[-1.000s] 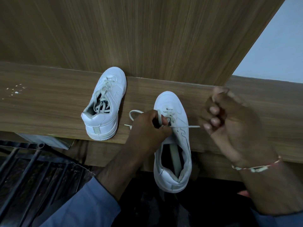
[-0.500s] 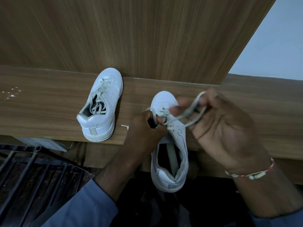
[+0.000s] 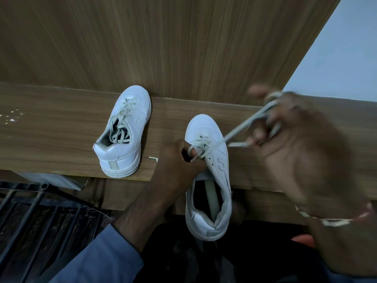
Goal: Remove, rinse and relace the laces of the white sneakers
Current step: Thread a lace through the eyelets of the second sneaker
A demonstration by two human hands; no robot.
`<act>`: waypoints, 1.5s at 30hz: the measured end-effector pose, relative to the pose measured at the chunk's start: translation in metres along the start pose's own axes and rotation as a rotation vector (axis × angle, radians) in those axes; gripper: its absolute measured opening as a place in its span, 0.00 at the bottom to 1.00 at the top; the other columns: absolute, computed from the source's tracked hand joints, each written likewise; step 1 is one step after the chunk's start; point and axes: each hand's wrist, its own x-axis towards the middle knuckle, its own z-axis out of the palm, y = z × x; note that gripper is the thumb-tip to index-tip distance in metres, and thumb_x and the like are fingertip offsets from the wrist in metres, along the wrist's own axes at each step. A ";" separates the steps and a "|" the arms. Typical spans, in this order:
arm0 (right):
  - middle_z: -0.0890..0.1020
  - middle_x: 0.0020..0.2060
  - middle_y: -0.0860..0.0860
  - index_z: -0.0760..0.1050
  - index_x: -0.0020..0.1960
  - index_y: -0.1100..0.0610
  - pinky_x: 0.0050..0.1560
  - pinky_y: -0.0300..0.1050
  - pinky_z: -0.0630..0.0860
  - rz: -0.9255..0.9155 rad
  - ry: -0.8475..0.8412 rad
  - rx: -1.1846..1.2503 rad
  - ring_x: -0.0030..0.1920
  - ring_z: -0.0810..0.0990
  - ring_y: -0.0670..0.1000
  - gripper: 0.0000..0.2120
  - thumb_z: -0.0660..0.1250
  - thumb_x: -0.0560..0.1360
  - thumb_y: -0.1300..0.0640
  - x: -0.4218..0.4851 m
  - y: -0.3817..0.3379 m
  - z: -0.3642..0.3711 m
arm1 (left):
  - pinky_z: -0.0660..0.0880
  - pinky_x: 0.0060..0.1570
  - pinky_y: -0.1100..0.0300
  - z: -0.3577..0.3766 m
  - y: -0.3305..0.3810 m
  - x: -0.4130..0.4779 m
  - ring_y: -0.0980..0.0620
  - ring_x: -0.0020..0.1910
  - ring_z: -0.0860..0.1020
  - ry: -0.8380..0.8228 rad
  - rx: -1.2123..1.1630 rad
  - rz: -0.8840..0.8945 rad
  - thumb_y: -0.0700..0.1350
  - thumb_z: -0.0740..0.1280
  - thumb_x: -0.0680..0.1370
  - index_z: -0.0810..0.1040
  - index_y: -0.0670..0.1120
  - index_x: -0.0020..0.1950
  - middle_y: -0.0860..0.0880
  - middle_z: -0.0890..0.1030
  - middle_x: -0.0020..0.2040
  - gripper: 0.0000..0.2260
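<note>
Right hand (image 3: 306,156), blurred: fingers curled around the lace (image 3: 247,121), drawn taut. Left hand (image 3: 179,160): fingers pinched on lace at the lower eyelets of the near sneaker (image 3: 210,174), which overhangs the shelf's (image 3: 51,139) front edge. Only its lower eyelets are threaded. The other sneaker (image 3: 124,133), toe at the back edge, appears fully laced.

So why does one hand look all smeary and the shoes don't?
In the head view, the right hand is motion-blurred as it pulls the lace; the left hand and both sneakers look sharp. The light is dim, and the floor below is very dark.
</note>
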 end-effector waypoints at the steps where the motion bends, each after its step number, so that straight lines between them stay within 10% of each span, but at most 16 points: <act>1: 0.83 0.50 0.52 0.78 0.37 0.51 0.35 0.42 0.71 -0.036 -0.007 0.179 0.29 0.72 0.46 0.14 0.60 0.78 0.53 0.000 -0.004 0.001 | 0.63 0.23 0.71 0.000 0.000 0.001 0.62 0.22 0.67 -0.003 -0.004 -0.015 0.36 0.71 0.70 0.73 0.44 0.38 0.56 0.72 0.25 0.08; 4: 0.83 0.40 0.52 0.76 0.40 0.54 0.27 0.37 0.65 0.055 -0.018 0.149 0.22 0.67 0.45 0.13 0.58 0.79 0.53 0.001 0.006 -0.003 | 0.64 0.24 0.72 0.003 0.000 0.002 0.63 0.22 0.68 -0.010 0.006 -0.008 0.36 0.71 0.70 0.73 0.45 0.38 0.54 0.73 0.27 0.08; 8: 0.84 0.37 0.56 0.82 0.43 0.60 0.39 0.51 0.74 -0.036 -0.125 -1.309 0.36 0.81 0.54 0.14 0.67 0.78 0.50 0.006 0.041 -0.029 | 0.64 0.25 0.73 0.002 -0.001 0.002 0.64 0.24 0.70 0.000 0.024 0.005 0.38 0.73 0.68 0.73 0.45 0.40 0.53 0.76 0.30 0.09; 10: 0.84 0.39 0.54 0.82 0.43 0.59 0.44 0.50 0.75 0.170 -0.311 -1.563 0.41 0.82 0.53 0.14 0.68 0.77 0.47 0.004 0.046 -0.036 | 0.65 0.26 0.73 0.003 -0.002 0.002 0.65 0.25 0.71 0.004 0.020 -0.002 0.39 0.73 0.68 0.74 0.45 0.41 0.54 0.77 0.31 0.09; 16: 0.70 0.30 0.64 0.77 0.39 0.56 0.29 0.47 0.69 0.169 -0.108 -0.550 0.26 0.68 0.54 0.17 0.65 0.75 0.43 -0.001 0.029 -0.012 | 0.69 0.28 0.71 0.006 -0.006 0.003 0.63 0.28 0.72 0.009 0.020 -0.010 0.37 0.72 0.69 0.75 0.47 0.49 0.49 0.77 0.38 0.12; 19: 0.69 0.26 0.51 0.75 0.32 0.52 0.28 0.43 0.66 0.179 -0.018 -0.288 0.25 0.66 0.47 0.16 0.62 0.76 0.50 -0.001 0.033 0.004 | 0.66 0.23 0.72 0.009 -0.001 0.003 0.63 0.24 0.71 0.013 0.028 -0.004 0.34 0.70 0.71 0.75 0.44 0.51 0.50 0.74 0.34 0.11; 29: 0.78 0.35 0.52 0.79 0.46 0.57 0.29 0.39 0.71 0.422 0.083 0.110 0.30 0.74 0.48 0.15 0.58 0.82 0.52 0.007 0.043 0.006 | 0.66 0.36 0.74 0.013 0.011 -0.016 0.63 0.40 0.72 0.207 0.265 0.233 0.41 0.71 0.69 0.71 0.55 0.49 0.57 0.72 0.43 0.15; 33: 0.80 0.34 0.51 0.78 0.49 0.60 0.34 0.38 0.76 0.463 0.213 0.220 0.30 0.76 0.46 0.15 0.55 0.83 0.54 0.009 0.047 0.011 | 0.77 0.36 0.59 0.016 0.030 -0.033 0.55 0.35 0.80 0.124 -0.078 0.131 0.46 0.69 0.70 0.77 0.50 0.42 0.51 0.81 0.36 0.03; 40: 0.80 0.34 0.53 0.74 0.51 0.61 0.36 0.38 0.77 0.427 0.293 0.310 0.34 0.79 0.48 0.14 0.53 0.84 0.55 0.010 0.050 0.014 | 0.81 0.43 0.47 0.016 0.025 -0.037 0.48 0.34 0.83 -0.072 -0.130 -0.016 0.38 0.71 0.74 0.70 0.50 0.53 0.48 0.85 0.36 0.14; 45: 0.81 0.41 0.59 0.77 0.54 0.64 0.39 0.45 0.78 0.380 0.236 0.016 0.39 0.80 0.55 0.15 0.56 0.83 0.55 0.009 0.057 0.011 | 0.78 0.33 0.60 -0.003 0.038 -0.030 0.49 0.32 0.82 0.117 -0.458 0.081 0.33 0.65 0.77 0.74 0.41 0.50 0.43 0.84 0.36 0.05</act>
